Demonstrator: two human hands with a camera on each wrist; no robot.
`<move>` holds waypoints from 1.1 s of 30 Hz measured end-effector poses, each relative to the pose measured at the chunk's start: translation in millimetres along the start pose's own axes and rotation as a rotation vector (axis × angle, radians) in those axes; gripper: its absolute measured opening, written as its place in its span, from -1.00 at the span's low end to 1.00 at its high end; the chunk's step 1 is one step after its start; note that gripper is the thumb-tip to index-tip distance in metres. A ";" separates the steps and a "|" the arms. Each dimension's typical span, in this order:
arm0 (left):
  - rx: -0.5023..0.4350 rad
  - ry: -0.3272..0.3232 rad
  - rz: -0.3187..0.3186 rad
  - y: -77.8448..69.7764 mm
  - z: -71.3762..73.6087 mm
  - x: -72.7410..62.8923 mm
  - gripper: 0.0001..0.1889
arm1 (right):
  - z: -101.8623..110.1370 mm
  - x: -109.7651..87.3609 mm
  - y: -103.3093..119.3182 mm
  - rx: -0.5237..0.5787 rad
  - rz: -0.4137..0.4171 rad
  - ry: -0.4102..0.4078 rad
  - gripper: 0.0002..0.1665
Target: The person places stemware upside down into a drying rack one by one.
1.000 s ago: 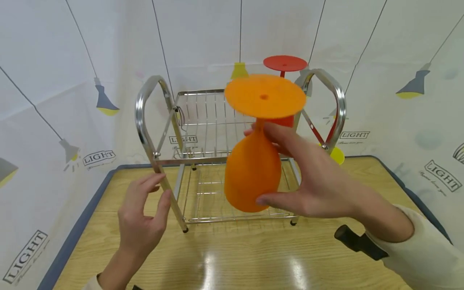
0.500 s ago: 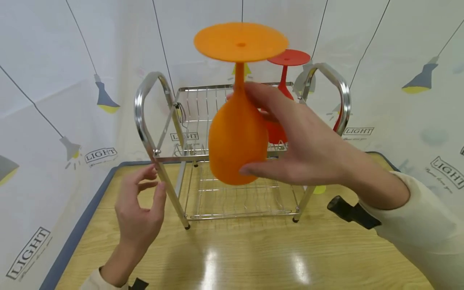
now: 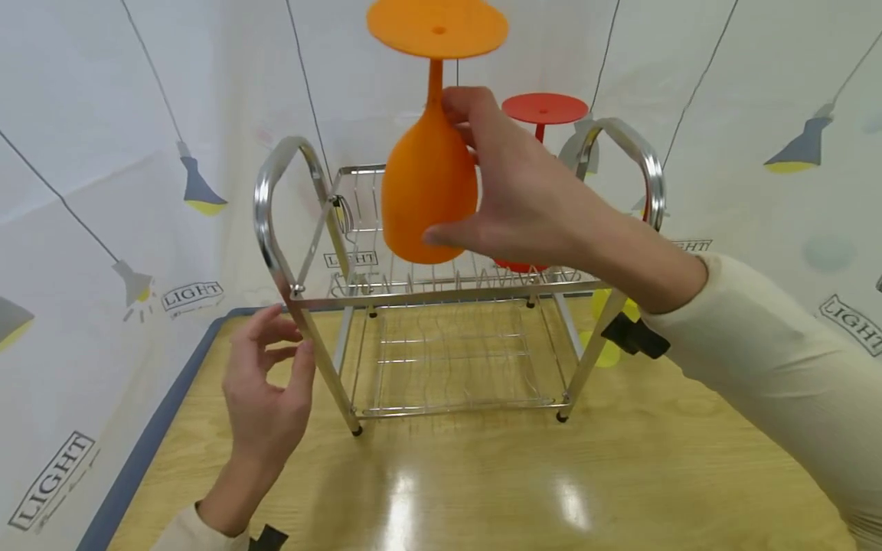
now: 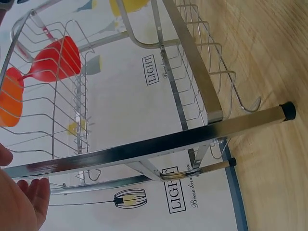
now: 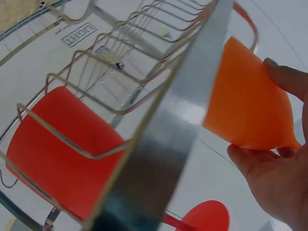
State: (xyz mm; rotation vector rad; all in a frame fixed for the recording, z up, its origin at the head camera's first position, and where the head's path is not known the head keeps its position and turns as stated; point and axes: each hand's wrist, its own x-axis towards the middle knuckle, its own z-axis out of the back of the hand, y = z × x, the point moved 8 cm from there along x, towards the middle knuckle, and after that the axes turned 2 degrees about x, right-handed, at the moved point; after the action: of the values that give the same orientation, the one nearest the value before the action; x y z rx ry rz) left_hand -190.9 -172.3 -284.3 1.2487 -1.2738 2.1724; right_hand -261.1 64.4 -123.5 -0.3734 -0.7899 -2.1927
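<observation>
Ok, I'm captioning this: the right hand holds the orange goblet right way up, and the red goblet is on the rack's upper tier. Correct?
No: the right hand holds the orange goblet upside down, base uppermost, as the head view shows; the rest stands.

Bright, even light, seemingly from overhead, leaves two glare streaks on the tabletop; in the right wrist view, the near metal bar looks soft, with a white highlight.
</observation>
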 end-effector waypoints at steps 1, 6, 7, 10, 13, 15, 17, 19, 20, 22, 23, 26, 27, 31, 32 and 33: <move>0.004 0.010 0.014 1.6 -0.9 -0.3 -0.50 | -2.3 2.6 -4.6 -0.001 -0.033 0.012 0.09; 0.075 0.074 0.083 9.6 -6.1 -3.3 -0.50 | -10.8 11.8 -24.7 -0.007 -0.130 0.031 0.02; 0.089 0.085 0.090 10.6 -7.5 -4.1 -0.50 | -12.5 13.1 -28.5 -0.002 -0.142 0.032 0.02; 0.117 0.116 0.102 13.0 -12.1 -5.6 -0.48 | -19.4 16.4 -39.3 0.012 -0.160 0.046 0.02; 0.137 0.128 0.080 12.4 -14.9 -5.5 -0.48 | -28.4 17.3 -48.7 0.022 -0.157 0.059 0.03; 0.147 0.137 0.074 11.9 -15.9 -5.2 -0.49 | -34.8 16.1 -53.6 0.009 -0.152 0.067 0.02; 0.153 0.145 0.070 11.0 -16.9 -5.3 -0.49 | -41.0 13.8 -57.4 -0.017 -0.150 0.079 0.03; 0.155 0.147 0.068 9.7 -17.4 -5.3 -0.50 | -46.2 11.9 -60.2 -0.039 -0.158 0.094 0.01; 0.158 0.149 0.069 9.1 -17.4 -5.3 -0.50 | -48.1 11.2 -61.2 -0.050 -0.163 0.099 0.01; 0.163 0.150 0.070 7.4 -17.0 -5.4 -0.51 | -50.2 10.6 -62.1 -0.064 -0.172 0.101 0.01; 0.165 0.150 0.074 6.6 -16.7 -5.4 -0.51 | -50.1 10.5 -62.2 -0.067 -0.176 0.097 0.01; 0.165 0.152 0.077 3.8 -16.5 -5.5 -0.51 | -48.1 10.6 -62.3 -0.074 -0.186 0.083 0.02; 0.165 0.155 0.079 3.1 -16.6 -5.5 -0.51 | -47.4 10.6 -62.3 -0.076 -0.187 0.079 0.03; 0.167 0.161 0.080 1.8 -17.4 -4.4 -0.51 | -45.6 9.1 -64.8 -0.082 -0.219 0.077 0.04; 0.169 0.163 0.081 1.8 -17.8 -4.1 -0.51 | -45.4 8.5 -65.8 -0.083 -0.230 0.075 0.04; 0.169 0.165 0.082 1.9 -18.3 -3.8 -0.51 | -45.3 8.1 -66.6 -0.084 -0.235 0.074 0.05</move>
State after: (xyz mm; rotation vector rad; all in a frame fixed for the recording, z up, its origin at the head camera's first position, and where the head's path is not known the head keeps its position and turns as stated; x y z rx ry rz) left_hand -199.5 -157.7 -292.4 1.0670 -1.1136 2.4287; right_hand -316.9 65.3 -182.2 -0.2489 -0.7334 -2.4501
